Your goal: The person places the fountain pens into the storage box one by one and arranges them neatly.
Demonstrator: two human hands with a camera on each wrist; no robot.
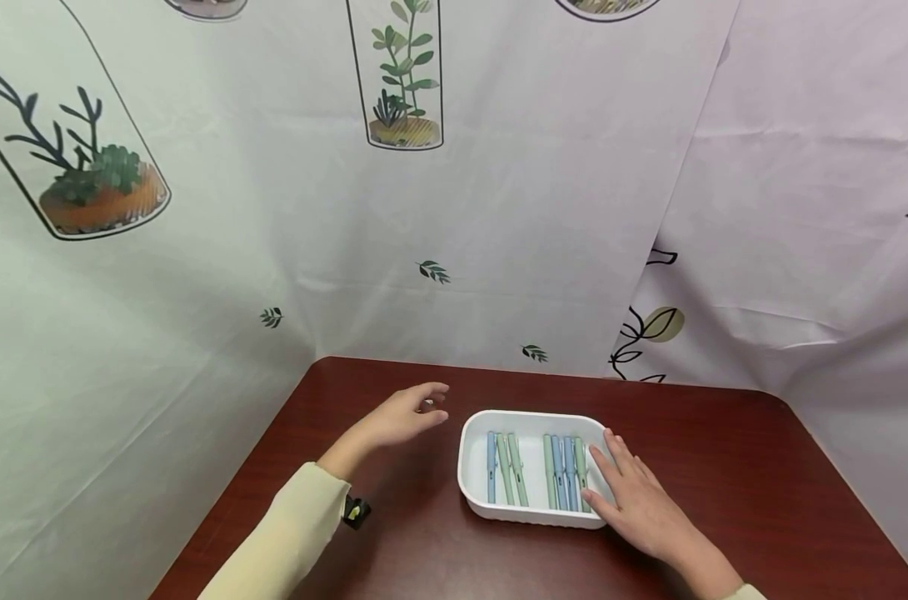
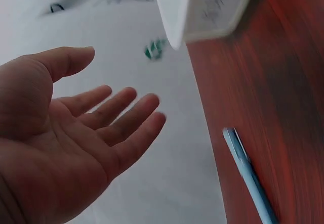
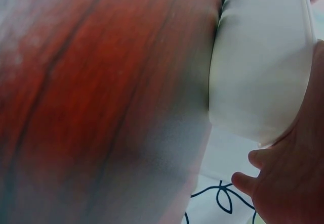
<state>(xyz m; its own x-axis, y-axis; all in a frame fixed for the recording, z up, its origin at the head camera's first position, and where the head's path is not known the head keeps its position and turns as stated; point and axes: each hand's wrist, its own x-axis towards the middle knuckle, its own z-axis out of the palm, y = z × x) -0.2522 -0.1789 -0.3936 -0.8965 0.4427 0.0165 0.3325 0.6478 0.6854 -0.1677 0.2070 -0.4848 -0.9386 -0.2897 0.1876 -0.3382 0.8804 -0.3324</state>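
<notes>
A white rectangular tray (image 1: 525,515) sits on the table. On its left side lie one blue pen (image 1: 491,467) and two green pens (image 1: 516,468); several blue and green pens (image 1: 564,472) lie side by side on the right. My right hand (image 1: 637,500) rests at the tray's right rim, fingers extended and thumb reaching over the inside. Left of the tray, my left hand (image 1: 405,414) hovers with loosely bent fingers and nothing in it. A light blue pen (image 2: 249,176) lies on the tabletop in the left wrist view; the head view does not show it.
The dark red wooden table (image 1: 416,550) has its back edge against a white curtain (image 1: 454,208) printed with plants. Another curtain side hangs at the left. A small black device (image 1: 356,512) is strapped at my left wrist.
</notes>
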